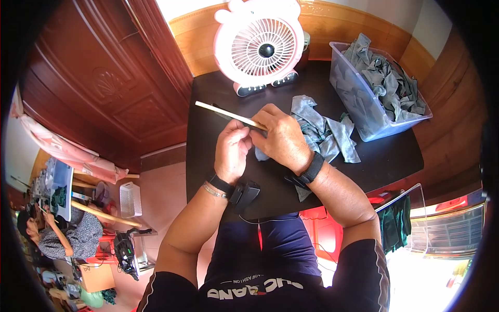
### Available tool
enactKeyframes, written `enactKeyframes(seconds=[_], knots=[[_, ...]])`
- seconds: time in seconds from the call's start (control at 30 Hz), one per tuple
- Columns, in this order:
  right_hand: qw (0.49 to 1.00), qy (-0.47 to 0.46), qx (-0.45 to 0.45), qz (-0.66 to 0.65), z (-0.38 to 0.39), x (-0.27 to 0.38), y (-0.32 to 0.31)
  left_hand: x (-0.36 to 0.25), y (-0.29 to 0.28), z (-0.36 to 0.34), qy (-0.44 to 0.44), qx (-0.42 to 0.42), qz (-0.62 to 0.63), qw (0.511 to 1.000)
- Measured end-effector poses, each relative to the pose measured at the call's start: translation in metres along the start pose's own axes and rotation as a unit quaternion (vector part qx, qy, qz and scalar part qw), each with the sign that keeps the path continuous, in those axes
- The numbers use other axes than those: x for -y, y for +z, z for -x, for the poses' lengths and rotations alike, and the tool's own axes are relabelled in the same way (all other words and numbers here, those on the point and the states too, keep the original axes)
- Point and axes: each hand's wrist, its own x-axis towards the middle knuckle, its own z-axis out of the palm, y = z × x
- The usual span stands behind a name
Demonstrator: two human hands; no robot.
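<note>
My right hand [283,138] is closed around the near end of a slim, pale stick [223,112], which slants up to the left above the dark table. Right beside it, my left hand [231,151] has its thumb and fingertips drawn together just below the stick. What those fingertips pinch, if anything, is hidden. A narrow dark piece shows along the stick's underside, too small to name. Crumpled grey-green cloth pieces [325,130] lie to the right of my right hand, partly behind it. Each wrist wears a black band.
A pink-and-white fan [265,49] stands at the table's back. At the right, a clear plastic bin [358,112] is heaped with grey cloth. A small black device [245,195] sits by my left wrist. Another person [73,231] works at far left, near a white basket [130,199].
</note>
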Motion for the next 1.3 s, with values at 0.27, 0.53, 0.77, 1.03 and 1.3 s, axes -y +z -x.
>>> enactKeyframes(seconds=[0.27, 0.53, 0.77, 1.03, 1.3], knots=[[0.998, 0.046, 0.012, -0.033, -0.002, -0.005, -0.001, 0.001, 0.001, 0.000, 0.075, -0.014, -0.277, 0.958], [0.969, 0.171, 0.067, -0.168, -0.005, -0.014, -0.002, -0.006, 0.016, 0.007, 0.085, -0.017, -0.301, 0.950], [0.943, 0.206, 0.171, -0.196, -0.009, -0.019, -0.011, 0.002, -0.001, 0.000, 0.195, 0.013, -0.517, 0.833], [0.905, 0.234, 0.146, -0.325, -0.008, -0.027, -0.005, -0.006, 0.010, 0.002, 0.085, -0.015, -0.269, 0.959], [0.894, 0.271, 0.191, -0.302, -0.013, -0.015, -0.013, -0.004, 0.005, 0.004, 0.134, -0.011, -0.412, 0.901]])
